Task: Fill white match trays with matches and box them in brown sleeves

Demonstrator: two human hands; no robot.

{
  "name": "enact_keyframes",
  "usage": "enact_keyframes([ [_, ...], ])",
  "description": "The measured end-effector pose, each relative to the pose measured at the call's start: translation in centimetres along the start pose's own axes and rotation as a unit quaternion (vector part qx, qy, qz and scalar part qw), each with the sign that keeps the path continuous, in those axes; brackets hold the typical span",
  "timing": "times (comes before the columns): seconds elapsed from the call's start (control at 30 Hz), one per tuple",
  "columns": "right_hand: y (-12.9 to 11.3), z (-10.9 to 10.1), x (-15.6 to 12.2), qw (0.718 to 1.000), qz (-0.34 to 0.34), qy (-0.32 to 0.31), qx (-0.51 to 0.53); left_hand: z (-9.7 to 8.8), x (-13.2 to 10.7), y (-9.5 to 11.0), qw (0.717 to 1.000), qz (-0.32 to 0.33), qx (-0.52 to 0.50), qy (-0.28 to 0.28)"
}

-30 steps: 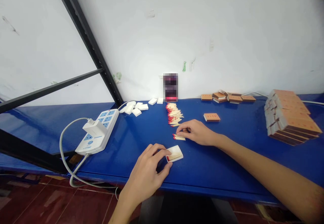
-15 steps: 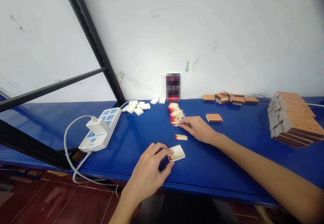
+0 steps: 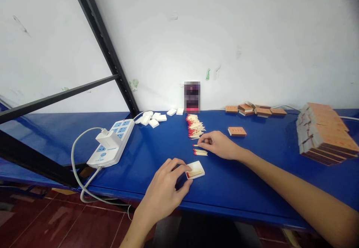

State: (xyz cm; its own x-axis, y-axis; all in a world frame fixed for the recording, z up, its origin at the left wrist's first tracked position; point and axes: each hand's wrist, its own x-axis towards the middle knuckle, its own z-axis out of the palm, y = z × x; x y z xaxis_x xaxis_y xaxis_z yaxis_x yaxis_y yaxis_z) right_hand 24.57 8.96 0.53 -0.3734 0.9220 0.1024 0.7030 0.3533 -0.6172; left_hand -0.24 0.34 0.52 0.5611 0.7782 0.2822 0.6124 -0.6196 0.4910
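Note:
My left hand (image 3: pixel 169 184) grips the left end of a white matchbox tray (image 3: pixel 198 165) between thumb and fingers. Several red-headed matches (image 3: pixel 195 173) lie inside that tray. Beyond it, my right hand (image 3: pixel 214 142) pinches a match (image 3: pixel 195 145), whose red head points left. Just below those fingertips is a small row of matches (image 3: pixel 201 152) on the blue table. A larger heap of matches (image 3: pixel 195 126) spreads behind the right hand, toward the wall.
White matchbox trays (image 3: pixel 153 120) lie at the back left near a power strip (image 3: pixel 112 143) with a plugged-in charger. One matchbox (image 3: pixel 237 131) sits right of the heap, others (image 3: pixel 263 111) along the wall. Stacked matchboxes (image 3: pixel 327 132) stand far right. A black metal frame (image 3: pixel 103 42) rises left.
My right hand has drawn a match from the near edge of the heap toward the small row. My left hand stays on the tray.

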Motion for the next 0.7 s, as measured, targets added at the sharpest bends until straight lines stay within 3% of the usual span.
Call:
enact_keyframes([
  [0.1,-0.2,-0.4,-0.3,0.998,0.003,-0.028,0.061,0.0,0.0,0.0,1.000,-0.004,-0.003,-0.007],
  [0.17,0.0,-0.5,-0.3,0.997,-0.005,-0.012,0.073,0.0,0.0,0.0,1.000,-0.005,-0.005,-0.009],
  [0.33,0.6,0.2,0.1,0.998,-0.015,0.050,-0.028,0.0,0.1,0.1,1.000,-0.003,-0.003,-0.002],
  [0.5,0.2,0.5,0.3,0.992,-0.025,0.040,-0.116,0.0,0.0,0.0,1.000,0.005,0.003,0.006],
  [0.7,0.2,0.6,0.6,0.991,-0.011,0.042,-0.124,0.0,0.0,0.0,1.000,0.009,0.012,0.014],
])
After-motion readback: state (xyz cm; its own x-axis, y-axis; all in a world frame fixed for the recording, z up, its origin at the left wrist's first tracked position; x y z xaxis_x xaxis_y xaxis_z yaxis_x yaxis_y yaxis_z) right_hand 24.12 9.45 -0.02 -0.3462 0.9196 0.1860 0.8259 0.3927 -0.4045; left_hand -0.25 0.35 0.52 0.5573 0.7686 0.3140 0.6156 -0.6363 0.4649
